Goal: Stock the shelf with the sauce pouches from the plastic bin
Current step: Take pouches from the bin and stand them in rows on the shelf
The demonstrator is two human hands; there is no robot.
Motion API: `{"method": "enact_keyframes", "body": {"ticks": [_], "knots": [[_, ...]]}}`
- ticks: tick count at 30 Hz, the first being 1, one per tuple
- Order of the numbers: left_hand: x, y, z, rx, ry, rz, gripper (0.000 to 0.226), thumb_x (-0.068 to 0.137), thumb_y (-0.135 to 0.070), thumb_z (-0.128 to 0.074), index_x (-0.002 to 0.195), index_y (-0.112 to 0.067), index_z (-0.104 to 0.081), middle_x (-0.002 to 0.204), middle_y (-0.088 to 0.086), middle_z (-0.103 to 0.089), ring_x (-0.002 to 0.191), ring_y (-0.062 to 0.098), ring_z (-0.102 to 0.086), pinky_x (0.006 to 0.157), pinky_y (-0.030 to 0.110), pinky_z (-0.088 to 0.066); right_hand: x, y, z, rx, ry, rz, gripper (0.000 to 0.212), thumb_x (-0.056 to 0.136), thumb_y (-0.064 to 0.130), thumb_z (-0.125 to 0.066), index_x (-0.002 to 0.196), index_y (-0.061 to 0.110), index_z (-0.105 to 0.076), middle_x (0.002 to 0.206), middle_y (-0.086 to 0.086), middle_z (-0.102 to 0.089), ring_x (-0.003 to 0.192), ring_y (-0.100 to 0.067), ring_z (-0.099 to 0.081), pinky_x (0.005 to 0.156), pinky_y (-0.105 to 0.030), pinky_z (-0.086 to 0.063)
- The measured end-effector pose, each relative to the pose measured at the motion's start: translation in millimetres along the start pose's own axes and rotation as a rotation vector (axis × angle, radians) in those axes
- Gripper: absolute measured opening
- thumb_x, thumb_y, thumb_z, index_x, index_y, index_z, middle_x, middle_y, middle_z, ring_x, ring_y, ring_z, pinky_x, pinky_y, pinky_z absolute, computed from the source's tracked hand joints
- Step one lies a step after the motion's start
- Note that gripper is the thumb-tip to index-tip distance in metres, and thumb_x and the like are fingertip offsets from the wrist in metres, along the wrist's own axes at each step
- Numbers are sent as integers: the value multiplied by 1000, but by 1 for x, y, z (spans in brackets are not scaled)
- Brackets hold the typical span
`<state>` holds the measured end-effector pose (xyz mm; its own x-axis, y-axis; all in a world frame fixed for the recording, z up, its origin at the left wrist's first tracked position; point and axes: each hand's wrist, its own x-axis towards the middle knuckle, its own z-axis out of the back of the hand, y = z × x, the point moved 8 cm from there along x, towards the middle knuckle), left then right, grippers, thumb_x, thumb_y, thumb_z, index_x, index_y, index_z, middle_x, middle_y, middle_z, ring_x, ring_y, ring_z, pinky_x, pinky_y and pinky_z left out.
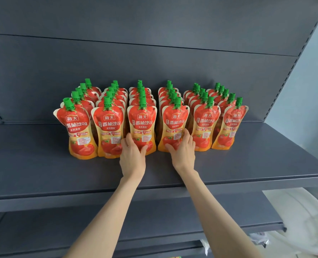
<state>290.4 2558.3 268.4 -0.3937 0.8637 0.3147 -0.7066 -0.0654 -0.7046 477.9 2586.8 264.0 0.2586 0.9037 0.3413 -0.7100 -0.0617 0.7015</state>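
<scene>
Several rows of red and orange tomato sauce pouches with green caps stand upright on the dark grey shelf [42, 164]. My left hand [133, 157] grips the base of the front pouch of the third row [142, 123], thumb on its front and fingers round its left edge. My right hand [183, 152] grips the base of the front pouch of the fourth row [174, 125], thumb on its front, fingers round its right edge. Both pouches stand on the shelf. The plastic bin is out of view.
A lower shelf [61, 229] runs below the stocked one. White plastic wrapping [303, 220] lies at the lower right. The slotted upright [288, 71] of the shelving unit rises at the right, with a pale wall beyond it.
</scene>
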Motion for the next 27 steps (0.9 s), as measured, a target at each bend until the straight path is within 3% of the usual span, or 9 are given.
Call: {"method": "enact_keyframes", "body": {"ticks": [9,21,24,27], "knots": [[3,-1,-2,4,1,-17,65,87,-36,-61,136,-5,-33,134,17,-44,119,35,-51,88,43,-50,3,-3,-5,32,-7,16,69,85,24,-68,139,9,-28,138,-12,-42,123,-33,-40,98,-43,-39],[0,1,-1,46,19,1,67,89,-38,-58,140,-5,-29,137,17,-44,119,35,-52,89,43,-49,1,-3,-3,14,13,-10,75,87,30,-65,144,8,-21,143,-12,-36,131,-32,-33,101,-43,-39],[-6,3,3,53,9,-14,65,90,-36,-56,141,-6,-29,139,15,-45,121,34,-51,93,44,-47,-5,4,7,24,-59,47,67,87,29,-65,140,8,-30,140,-11,-38,129,-29,-34,99,-39,-39],[-13,7,14,2,-39,-46,53,91,-30,-57,135,-6,-40,133,15,-51,113,33,-57,89,44,-48,-15,13,9,76,-81,118,51,88,24,-63,132,8,-42,134,-9,-45,123,-26,-40,93,-36,-42]]}}
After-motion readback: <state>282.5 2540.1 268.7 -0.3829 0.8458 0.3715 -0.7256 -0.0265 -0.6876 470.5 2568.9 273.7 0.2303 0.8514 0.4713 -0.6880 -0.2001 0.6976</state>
